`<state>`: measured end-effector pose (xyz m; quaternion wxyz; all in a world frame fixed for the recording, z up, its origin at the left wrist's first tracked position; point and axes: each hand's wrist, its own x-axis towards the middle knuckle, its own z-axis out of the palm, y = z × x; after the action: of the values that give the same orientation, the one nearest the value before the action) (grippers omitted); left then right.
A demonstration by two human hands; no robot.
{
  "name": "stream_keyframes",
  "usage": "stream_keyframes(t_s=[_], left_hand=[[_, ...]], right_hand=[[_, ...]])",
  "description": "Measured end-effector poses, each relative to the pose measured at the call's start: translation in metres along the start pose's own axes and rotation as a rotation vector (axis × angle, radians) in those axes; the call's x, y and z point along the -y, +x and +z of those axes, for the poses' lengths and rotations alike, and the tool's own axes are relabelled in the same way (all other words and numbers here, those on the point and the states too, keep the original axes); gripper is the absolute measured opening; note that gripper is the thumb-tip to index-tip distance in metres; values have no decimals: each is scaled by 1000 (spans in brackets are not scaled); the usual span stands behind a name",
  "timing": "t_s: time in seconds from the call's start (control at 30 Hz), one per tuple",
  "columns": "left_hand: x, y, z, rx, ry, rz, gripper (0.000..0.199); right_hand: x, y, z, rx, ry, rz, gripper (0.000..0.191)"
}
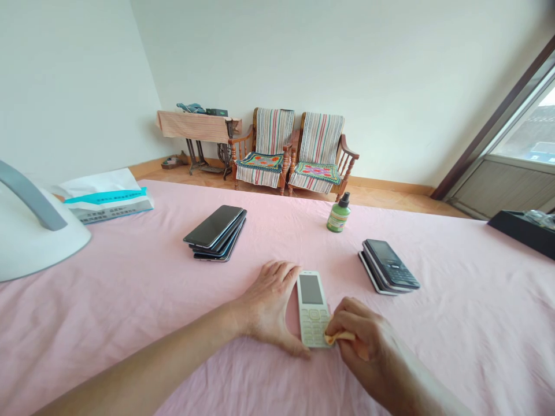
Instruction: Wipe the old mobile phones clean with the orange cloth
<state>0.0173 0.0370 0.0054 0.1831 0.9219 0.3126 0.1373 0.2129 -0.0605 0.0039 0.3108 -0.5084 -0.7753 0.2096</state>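
Keypad phone point(311, 289): smooth plastic | rag point(340, 336): matt, creased cloth | desk covering point(269, 231): matt, wrinkled cloth | topmost smartphone point(214, 225): glossy, glass-like face | armrest point(349, 148): polished wood

There was room to pass over the pink surface point(277, 228) between the stack of smartphones point(214, 228) and the green bottle point(338, 216). A narrower gap ran between the bottle and the stack of keypad phones point(390, 266). At the white phone point(312, 294), the left hand's fingers point(280, 271) barred the left, the right hand's fingers point(347, 318) and an orange cloth point(344, 335) the lower right; its upper right edge stood free.
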Motion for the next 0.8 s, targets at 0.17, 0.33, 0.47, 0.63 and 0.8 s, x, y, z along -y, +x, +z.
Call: stream_keyframes(t_s=[0.17,0.33,0.47,0.63,0.8], left_hand=[[0,-1,0,-22,-14,11,115],[1,-1,1,0,8,-2,119],[0,-1,0,-6,0,-4,119],[1,-2,1,-12,-8,0,119],[0,-1,0,2,-7,-11,119]], right_hand=[[4,0,1,36,42,-57,38],[0,-1,-1,-16,-21,8,31],[4,0,3,2,8,-34,35],[3,1,0,12,-21,10,32],[2,1,-1,-3,-27,2,32]])
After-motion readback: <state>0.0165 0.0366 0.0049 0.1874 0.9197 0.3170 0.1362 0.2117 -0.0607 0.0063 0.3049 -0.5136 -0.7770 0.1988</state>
